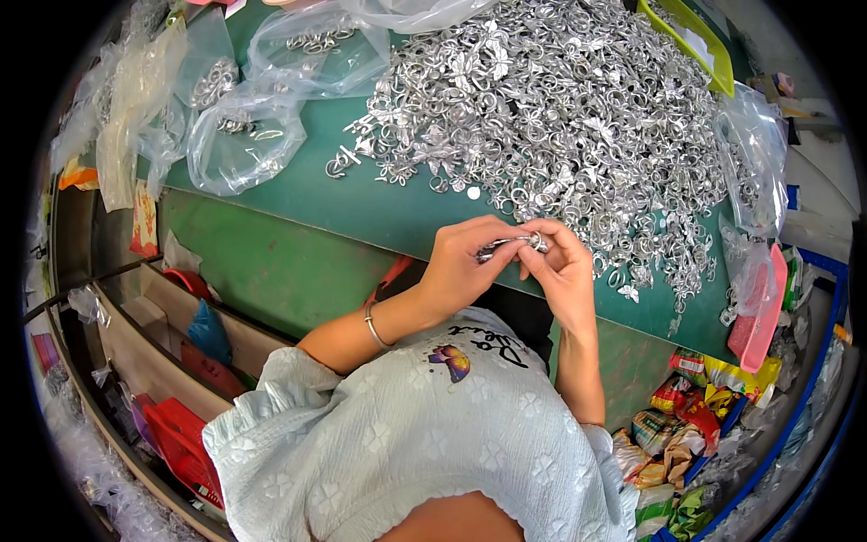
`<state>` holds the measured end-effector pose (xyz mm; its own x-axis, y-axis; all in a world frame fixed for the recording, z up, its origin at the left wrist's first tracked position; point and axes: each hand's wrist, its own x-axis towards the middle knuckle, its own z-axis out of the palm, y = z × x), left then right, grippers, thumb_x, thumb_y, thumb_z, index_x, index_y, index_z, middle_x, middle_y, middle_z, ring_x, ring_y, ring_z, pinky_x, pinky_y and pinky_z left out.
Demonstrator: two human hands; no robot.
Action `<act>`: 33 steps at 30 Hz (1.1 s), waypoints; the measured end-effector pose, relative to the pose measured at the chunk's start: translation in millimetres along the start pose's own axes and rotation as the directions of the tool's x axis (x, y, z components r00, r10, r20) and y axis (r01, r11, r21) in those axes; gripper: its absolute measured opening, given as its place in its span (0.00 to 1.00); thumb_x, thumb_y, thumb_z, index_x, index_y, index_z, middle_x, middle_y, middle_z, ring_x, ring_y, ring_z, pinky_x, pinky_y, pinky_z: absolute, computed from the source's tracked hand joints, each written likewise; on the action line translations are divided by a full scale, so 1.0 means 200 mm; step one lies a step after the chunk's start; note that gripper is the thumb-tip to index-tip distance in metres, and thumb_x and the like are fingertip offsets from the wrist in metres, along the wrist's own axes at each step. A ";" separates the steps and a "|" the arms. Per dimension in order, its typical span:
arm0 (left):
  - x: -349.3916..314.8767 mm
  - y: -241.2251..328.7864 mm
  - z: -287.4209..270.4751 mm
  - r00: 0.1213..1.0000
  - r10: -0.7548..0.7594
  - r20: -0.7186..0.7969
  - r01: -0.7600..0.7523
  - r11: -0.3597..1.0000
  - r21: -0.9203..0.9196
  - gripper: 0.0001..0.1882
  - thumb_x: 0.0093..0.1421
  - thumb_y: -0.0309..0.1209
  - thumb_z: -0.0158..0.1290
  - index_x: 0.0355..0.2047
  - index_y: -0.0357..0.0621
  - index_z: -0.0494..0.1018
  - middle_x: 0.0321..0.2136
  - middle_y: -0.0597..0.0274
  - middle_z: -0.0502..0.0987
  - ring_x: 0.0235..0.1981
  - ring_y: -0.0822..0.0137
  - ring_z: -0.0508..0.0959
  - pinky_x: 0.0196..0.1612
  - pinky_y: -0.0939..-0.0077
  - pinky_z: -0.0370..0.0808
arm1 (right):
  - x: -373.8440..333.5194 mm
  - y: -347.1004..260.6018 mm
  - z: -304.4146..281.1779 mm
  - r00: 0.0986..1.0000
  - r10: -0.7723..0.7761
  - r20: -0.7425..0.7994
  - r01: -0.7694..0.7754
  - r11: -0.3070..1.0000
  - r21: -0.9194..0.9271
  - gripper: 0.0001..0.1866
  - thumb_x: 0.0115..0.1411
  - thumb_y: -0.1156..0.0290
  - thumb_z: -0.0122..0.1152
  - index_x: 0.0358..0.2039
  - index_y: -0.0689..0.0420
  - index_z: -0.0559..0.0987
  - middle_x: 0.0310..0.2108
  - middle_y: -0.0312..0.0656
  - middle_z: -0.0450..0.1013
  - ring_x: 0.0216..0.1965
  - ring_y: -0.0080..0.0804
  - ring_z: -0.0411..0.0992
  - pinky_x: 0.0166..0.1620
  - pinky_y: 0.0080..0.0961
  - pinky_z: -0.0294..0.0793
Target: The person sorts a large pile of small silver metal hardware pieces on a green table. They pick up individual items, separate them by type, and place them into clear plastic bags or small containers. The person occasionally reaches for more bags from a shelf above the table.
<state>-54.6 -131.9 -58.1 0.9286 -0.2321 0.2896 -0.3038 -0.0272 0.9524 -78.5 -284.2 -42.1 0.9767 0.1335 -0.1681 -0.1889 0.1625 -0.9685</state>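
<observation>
My left hand [459, 269] and my right hand [562, 269] meet at the near edge of a green table [361, 210]. Closed fingers of the left hand hold small silver-coloured metal pieces [488, 251], partly hidden in the grip. Between the fingertips of my right hand is a silver-coloured ring [538, 242], touching or very near the left fingertips. Just beyond both hands spreads a large heap of silver-coloured rings and charms [542, 108], some shaped like butterflies and flowers.
Clear plastic bags [248, 144] with metal pieces lie at the far left. A yellow-green tray [695, 45] stands at the far right, a pink basket [759, 312] at the table's right edge. Snack packets [668, 425] fill a bin at lower right; an open drawer [163, 307] is at left.
</observation>
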 end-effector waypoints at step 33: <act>0.10 0.15 -0.12 0.850 -0.460 0.256 0.526 0.747 -0.406 0.10 0.51 0.23 0.58 0.36 0.37 0.76 0.23 0.64 0.76 0.18 0.83 0.67 0.19 0.88 0.61 | -0.05 -0.11 0.07 0.940 -0.256 -0.227 0.174 0.928 -0.328 0.02 0.53 0.81 0.58 0.26 0.66 0.75 0.24 0.40 0.72 0.23 0.20 0.68 0.27 0.14 0.66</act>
<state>-40.9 -114.8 -21.1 0.8748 -0.4336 -0.2161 0.3483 0.2528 0.9027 -85.3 -275.9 -16.6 0.9892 -0.1383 0.0482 0.0277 -0.1470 -0.9888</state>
